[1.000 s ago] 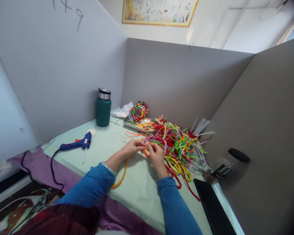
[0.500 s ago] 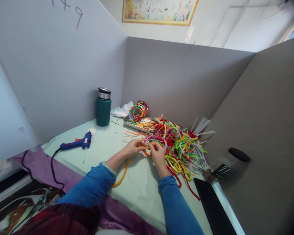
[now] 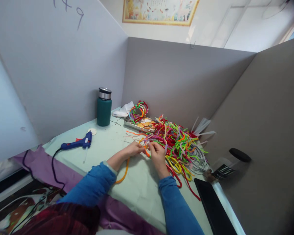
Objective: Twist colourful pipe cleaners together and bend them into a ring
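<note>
An orange pipe cleaner point(image 3: 122, 176) trails down beside my left wrist onto the pale table cover. My left hand point(image 3: 133, 149) pinches it with thumb and finger. Close by on the right, my right hand point(image 3: 157, 154) is also closed in a pinch, with a bit of the orange strand between the two hands. The fingertips hide most of the join there. Just past my right hand lies a tangled heap of multicoloured pipe cleaners point(image 3: 176, 138).
A metal tray point(image 3: 134, 126) holds round discs and colourful pipe-cleaner rings point(image 3: 138, 111). On the left are a green bottle point(image 3: 104, 111) and a blue glue gun point(image 3: 79, 142) with its cord. At right lies a black flat object point(image 3: 214, 205). Grey panels point(image 3: 181, 75) surround the table.
My left hand's fingers have closed up and shifted slightly. The orange strand's lower end has drawn up a little, and a piece now shows above my left fingers.
</note>
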Action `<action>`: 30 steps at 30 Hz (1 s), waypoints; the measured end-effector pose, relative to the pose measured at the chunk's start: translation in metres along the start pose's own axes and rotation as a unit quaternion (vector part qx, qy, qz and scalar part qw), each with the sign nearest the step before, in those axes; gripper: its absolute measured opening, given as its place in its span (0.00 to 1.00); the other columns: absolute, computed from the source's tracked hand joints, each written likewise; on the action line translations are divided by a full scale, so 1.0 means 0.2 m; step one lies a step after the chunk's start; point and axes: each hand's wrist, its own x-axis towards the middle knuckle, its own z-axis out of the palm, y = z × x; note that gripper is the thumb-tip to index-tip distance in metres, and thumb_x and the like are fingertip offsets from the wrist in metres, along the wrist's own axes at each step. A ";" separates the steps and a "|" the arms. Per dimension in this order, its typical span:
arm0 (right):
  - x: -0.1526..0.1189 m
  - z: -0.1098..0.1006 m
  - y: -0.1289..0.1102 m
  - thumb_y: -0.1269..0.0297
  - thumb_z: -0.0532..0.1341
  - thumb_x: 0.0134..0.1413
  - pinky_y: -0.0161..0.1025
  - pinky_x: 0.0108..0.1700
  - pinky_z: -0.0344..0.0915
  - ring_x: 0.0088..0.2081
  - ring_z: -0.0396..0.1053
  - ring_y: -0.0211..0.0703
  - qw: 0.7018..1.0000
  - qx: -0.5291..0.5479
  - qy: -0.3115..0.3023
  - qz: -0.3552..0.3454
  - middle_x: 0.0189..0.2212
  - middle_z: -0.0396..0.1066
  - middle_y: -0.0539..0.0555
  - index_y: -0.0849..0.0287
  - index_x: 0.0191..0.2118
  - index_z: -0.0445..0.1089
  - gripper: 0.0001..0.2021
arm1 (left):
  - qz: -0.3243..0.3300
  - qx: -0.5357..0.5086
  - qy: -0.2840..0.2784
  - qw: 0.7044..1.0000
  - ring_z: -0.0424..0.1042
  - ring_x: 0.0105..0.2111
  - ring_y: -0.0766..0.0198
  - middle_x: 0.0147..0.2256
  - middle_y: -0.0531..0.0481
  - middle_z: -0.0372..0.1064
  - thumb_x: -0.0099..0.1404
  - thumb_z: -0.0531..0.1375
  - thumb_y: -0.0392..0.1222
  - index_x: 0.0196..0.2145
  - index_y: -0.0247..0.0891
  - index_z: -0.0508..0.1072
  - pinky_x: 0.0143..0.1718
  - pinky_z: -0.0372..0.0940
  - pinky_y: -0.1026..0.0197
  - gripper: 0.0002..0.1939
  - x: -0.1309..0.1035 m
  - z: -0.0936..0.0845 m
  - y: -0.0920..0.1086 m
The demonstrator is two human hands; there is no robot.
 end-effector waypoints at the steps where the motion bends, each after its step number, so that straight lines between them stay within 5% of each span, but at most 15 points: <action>1: 0.00 0.00 -0.01 0.57 0.55 0.54 0.34 0.32 0.59 0.26 0.63 0.38 1.000 0.012 -0.021 -0.008 0.22 0.68 0.50 0.59 0.26 0.69 0.13 | -0.010 -0.035 0.005 0.999 0.41 0.12 0.75 0.12 0.60 0.46 0.52 0.61 0.53 0.26 0.33 0.71 0.16 0.35 0.65 0.18 0.01 -0.01 0.00; 6: 0.02 -0.02 0.05 0.57 0.56 0.52 0.34 0.28 0.59 0.24 0.64 0.38 0.997 0.025 -0.059 0.031 0.22 0.69 0.51 0.60 0.26 0.71 0.13 | 0.002 -0.167 0.010 0.986 0.37 0.12 0.76 0.13 0.63 0.41 0.54 0.60 0.50 0.29 0.35 0.67 0.15 0.33 0.68 0.14 0.00 -0.08 0.00; 11: 0.04 -0.03 0.09 0.53 0.58 0.48 0.33 0.19 0.54 0.17 0.57 0.34 0.984 0.102 -0.035 0.139 0.20 0.69 0.50 0.61 0.27 0.70 0.14 | -0.045 -0.157 -0.195 0.967 0.37 0.13 0.76 0.12 0.63 0.41 0.52 0.63 0.50 0.31 0.32 0.70 0.15 0.36 0.68 0.16 -0.03 -0.08 0.02; 13: 0.04 -0.03 0.07 0.53 0.60 0.47 0.32 0.18 0.52 0.16 0.56 0.33 0.980 0.142 -0.032 0.139 0.19 0.67 0.49 0.61 0.26 0.70 0.14 | -0.075 -0.118 -0.220 0.965 0.38 0.13 0.76 0.12 0.62 0.42 0.50 0.64 0.51 0.31 0.31 0.72 0.14 0.35 0.67 0.19 -0.04 -0.06 0.01; 21: 0.06 -0.09 0.03 0.52 0.60 0.48 0.31 0.19 0.51 0.17 0.54 0.32 0.971 0.202 0.019 0.127 0.15 0.62 0.46 0.61 0.28 0.68 0.15 | 0.007 -0.191 -0.146 0.971 0.41 0.15 0.77 0.17 0.61 0.47 0.53 0.63 0.53 0.29 0.35 0.66 0.15 0.40 0.70 0.18 -0.05 -0.05 0.04; 27: 0.05 -0.04 0.03 0.48 0.61 0.44 0.32 0.17 0.50 0.16 0.55 0.31 0.962 0.199 -0.015 0.185 0.23 0.70 0.50 0.61 0.31 0.70 0.18 | 0.042 -0.104 -0.007 0.994 0.45 0.14 0.77 0.18 0.59 0.54 0.51 0.62 0.57 0.26 0.35 0.63 0.15 0.42 0.69 0.21 -0.03 -0.02 0.02; 30: 0.04 0.00 0.04 0.48 0.61 0.44 0.33 0.17 0.50 0.15 0.54 0.32 0.972 0.154 -0.033 0.177 0.17 0.66 0.48 0.61 0.26 0.70 0.17 | 0.056 -0.027 0.026 0.998 0.47 0.14 0.76 0.17 0.59 0.55 0.51 0.60 0.58 0.26 0.34 0.65 0.15 0.40 0.68 0.21 0.00 -0.01 -0.01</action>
